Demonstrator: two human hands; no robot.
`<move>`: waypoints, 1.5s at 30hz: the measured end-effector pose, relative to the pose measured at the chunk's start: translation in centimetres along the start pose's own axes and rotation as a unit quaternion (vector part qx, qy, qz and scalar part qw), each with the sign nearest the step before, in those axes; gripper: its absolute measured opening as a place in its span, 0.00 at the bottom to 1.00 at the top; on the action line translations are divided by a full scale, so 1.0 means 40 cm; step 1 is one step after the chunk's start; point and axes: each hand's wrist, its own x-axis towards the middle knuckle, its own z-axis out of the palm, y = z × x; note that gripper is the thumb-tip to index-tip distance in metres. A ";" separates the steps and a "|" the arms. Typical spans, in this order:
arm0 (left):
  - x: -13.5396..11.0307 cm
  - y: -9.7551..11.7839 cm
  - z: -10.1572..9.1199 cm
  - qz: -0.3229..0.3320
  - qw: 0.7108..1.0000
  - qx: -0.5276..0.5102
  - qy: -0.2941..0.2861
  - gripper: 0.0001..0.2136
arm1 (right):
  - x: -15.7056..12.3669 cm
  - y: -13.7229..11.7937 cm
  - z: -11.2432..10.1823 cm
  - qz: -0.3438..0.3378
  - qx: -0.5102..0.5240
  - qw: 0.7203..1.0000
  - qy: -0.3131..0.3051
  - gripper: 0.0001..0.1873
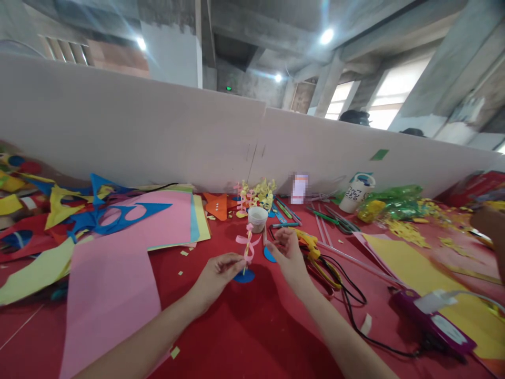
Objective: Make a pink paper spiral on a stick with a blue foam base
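My left hand (218, 274) pinches the lower end of a thin stick wrapped with pink and yellow paper strips (248, 246), held upright over a blue paper circle (244, 276) on the red table (244, 326). My right hand (287, 253) is just to its right, fingers curled near the pink strip's free end and closed on something I cannot make out. Behind them stands a small white cup (258, 218) with more curly paper sticks (256, 193) in it or behind it.
Pink sheets (114, 284) and blue and yellow cut-outs (98, 210) lie left. A purple glue gun (432, 321) with its black cord (351, 305), yellow paper (410, 263), straws, pens and a white bottle (357, 193) lie right. A white partition (158, 137) runs behind. Another person's hand (491, 223) shows far right.
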 end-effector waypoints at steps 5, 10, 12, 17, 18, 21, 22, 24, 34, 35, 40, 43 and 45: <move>0.001 0.007 0.000 -0.016 1.000 -0.007 -0.024 0.12 | 0.000 -0.021 -0.017 -0.055 -0.097 0.985 -0.132 0.14; 0.001 0.005 0.000 -0.033 0.999 -0.035 -0.025 0.11 | -0.010 -0.020 -0.005 -0.001 -0.087 0.979 -0.182 0.11; 0.001 0.004 -0.001 -0.039 0.998 -0.051 -0.017 0.11 | -0.012 -0.022 -0.001 0.031 -0.057 0.978 -0.199 0.13; 0.006 0.010 -0.009 -0.048 0.996 -0.076 0.011 0.11 | -0.009 -0.035 -0.007 0.023 -0.039 0.977 -0.206 0.09; 0.007 0.010 -0.011 -0.048 0.996 -0.079 0.014 0.11 | -0.008 -0.036 -0.010 0.014 -0.047 0.979 -0.199 0.08; 0.014 0.007 -0.020 -0.041 0.996 -0.077 0.011 0.10 | -0.006 -0.041 -0.018 -0.011 -0.074 0.980 -0.186 0.09; 0.016 0.004 -0.022 -0.040 0.996 -0.075 0.006 0.10 | -0.006 -0.043 -0.019 -0.019 -0.081 0.979 -0.186 0.09; 0.019 0.000 -0.024 -0.042 0.996 -0.080 0.000 0.10 | -0.007 -0.046 -0.019 -0.034 -0.090 0.977 -0.188 0.08; 0.025 -0.010 -0.027 -0.047 0.995 -0.081 0.027 0.10 | -0.009 -0.017 -0.013 -0.034 -0.136 0.972 -0.189 0.08; 0.025 -0.011 -0.027 -0.049 0.995 -0.083 0.023 0.10 | -0.010 -0.015 -0.013 -0.031 -0.139 0.970 -0.197 0.09; 0.019 -0.005 -0.024 -0.052 0.993 -0.103 -0.016 0.10 | -0.021 -0.014 -0.010 -0.043 -0.154 0.956 -0.245 0.14; 0.015 0.000 -0.022 -0.051 0.992 -0.111 -0.034 0.10 | -0.024 -0.010 -0.009 -0.080 -0.187 0.951 -0.231 0.15; 0.015 -0.002 -0.021 -0.048 0.992 -0.108 -0.043 0.10 | -0.023 -0.006 -0.009 -0.092 -0.188 0.958 -0.197 0.16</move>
